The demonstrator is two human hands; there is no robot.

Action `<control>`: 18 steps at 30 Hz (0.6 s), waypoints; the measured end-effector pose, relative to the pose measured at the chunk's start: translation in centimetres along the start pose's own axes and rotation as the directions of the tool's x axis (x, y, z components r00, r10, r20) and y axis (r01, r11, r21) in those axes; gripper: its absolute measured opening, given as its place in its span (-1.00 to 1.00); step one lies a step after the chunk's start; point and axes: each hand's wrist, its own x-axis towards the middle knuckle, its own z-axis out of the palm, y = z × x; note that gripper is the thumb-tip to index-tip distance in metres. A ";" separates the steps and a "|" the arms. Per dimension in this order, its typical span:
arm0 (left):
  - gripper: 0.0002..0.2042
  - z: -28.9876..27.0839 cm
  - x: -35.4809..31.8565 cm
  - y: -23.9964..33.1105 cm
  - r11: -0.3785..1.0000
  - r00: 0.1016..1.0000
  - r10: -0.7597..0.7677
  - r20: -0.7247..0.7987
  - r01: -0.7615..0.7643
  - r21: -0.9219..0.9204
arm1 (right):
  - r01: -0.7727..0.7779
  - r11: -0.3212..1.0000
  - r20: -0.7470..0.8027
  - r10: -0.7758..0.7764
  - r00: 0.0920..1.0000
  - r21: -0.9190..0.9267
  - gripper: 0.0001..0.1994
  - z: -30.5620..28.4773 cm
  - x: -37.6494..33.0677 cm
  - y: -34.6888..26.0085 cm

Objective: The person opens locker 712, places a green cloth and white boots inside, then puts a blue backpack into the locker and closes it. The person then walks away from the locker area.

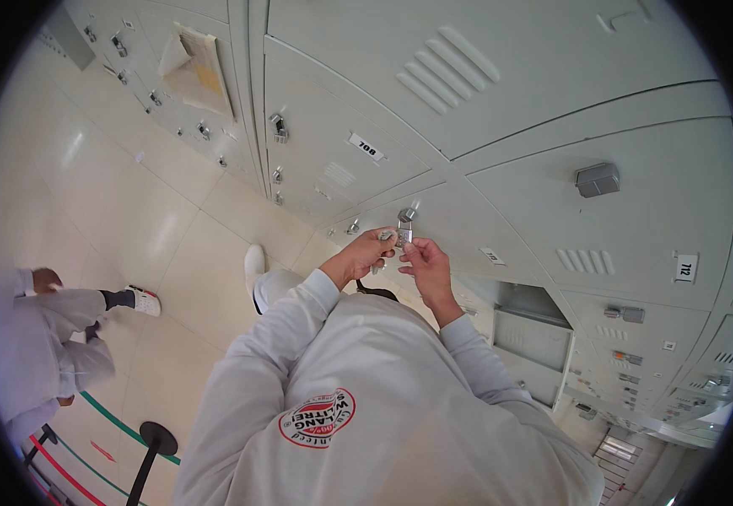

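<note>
Pale grey locker doors [485, 223] with stamped vents curve above a glossy beige tiled floor [168, 244], where another person [54, 354] shows at the left. At one door a silver padlock [404, 235] hangs from a metal hasp [409, 214], shackle uppermost, just in front of the wearer's body. The right hand [430, 268] has thumb and fingertips together on the padlock's lower end; the left hand [360, 255] curls round a small pale item [388, 239] beside the lock — what it is, I cannot tell.

To handle this well, I would let the right hand steady the body square under the shackle, so that it cannot swing, and work with light fingertip pressure. The pale item probably hampers the left fingers — tucking it into the palm should free them.
</note>
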 end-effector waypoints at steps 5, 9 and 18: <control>-0.71 0.0 0.3 -0.1 0.997 0.999 0.027 -0.020 -0.025 0.070 | -0.002 1.000 0.041 0.002 0.999 0.017 -0.82 -0.7 0.5 1.0; -0.68 0.2 0.3 0.0 0.997 0.998 0.042 -0.043 -0.039 0.067 | 0.002 1.000 0.032 -0.002 0.999 0.022 -0.81 -1.0 0.9 1.8; -0.67 0.6 -0.4 0.8 0.965 0.989 0.040 -0.140 -0.002 0.262 | 0.016 0.998 0.050 -0.019 0.999 0.066 -0.82 -1.4 1.6 2.3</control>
